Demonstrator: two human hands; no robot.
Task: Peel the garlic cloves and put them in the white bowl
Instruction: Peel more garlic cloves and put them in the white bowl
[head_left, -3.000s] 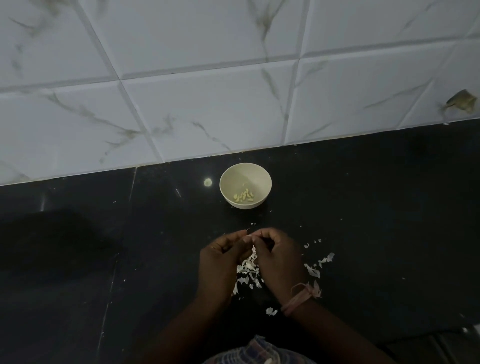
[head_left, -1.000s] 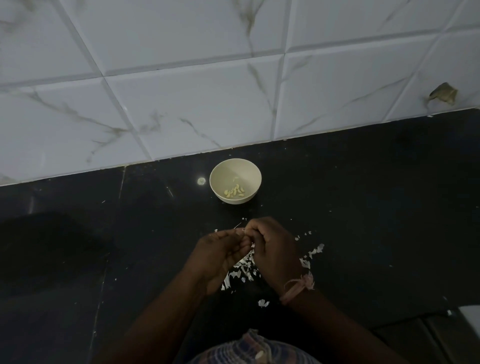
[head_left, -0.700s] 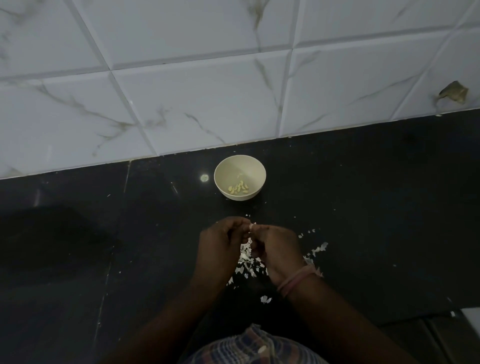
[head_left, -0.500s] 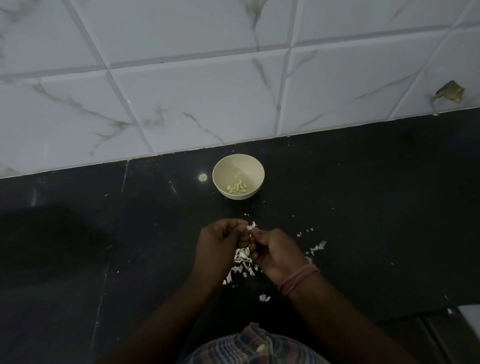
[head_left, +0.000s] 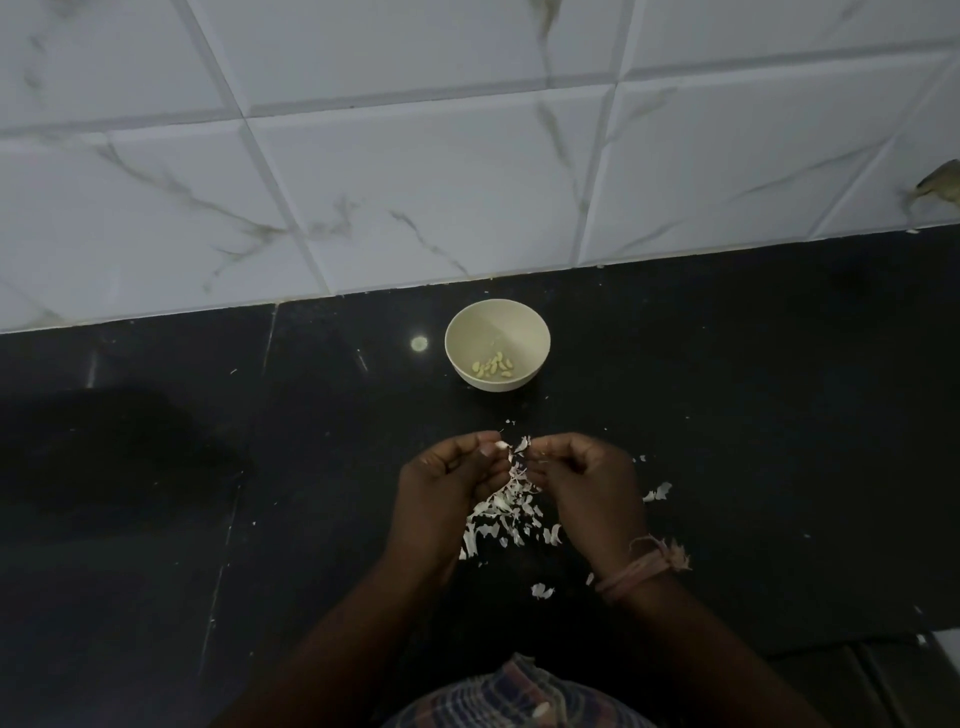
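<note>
A white bowl (head_left: 497, 318) stands on the black counter near the tiled wall, with several peeled garlic cloves (head_left: 493, 366) at its bottom. Just in front of it, my left hand (head_left: 447, 483) pinches a small pale garlic clove (head_left: 501, 446) at its fingertips. My right hand (head_left: 589, 480) pinches a strip of papery skin (head_left: 521, 446) right beside the clove. The two hands are a little apart. A heap of white garlic peels (head_left: 503, 514) lies on the counter beneath and between them.
The black counter (head_left: 727, 415) runs left and right of the hands, with stray peel bits (head_left: 657, 491) to the right. White marble tiles (head_left: 415, 182) form the wall behind the bowl. A brown chip (head_left: 943, 182) marks the wall at far right.
My hands have drawn slightly apart, and a strip of skin now shows between the fingertips. The bowl has stayed where it was.
</note>
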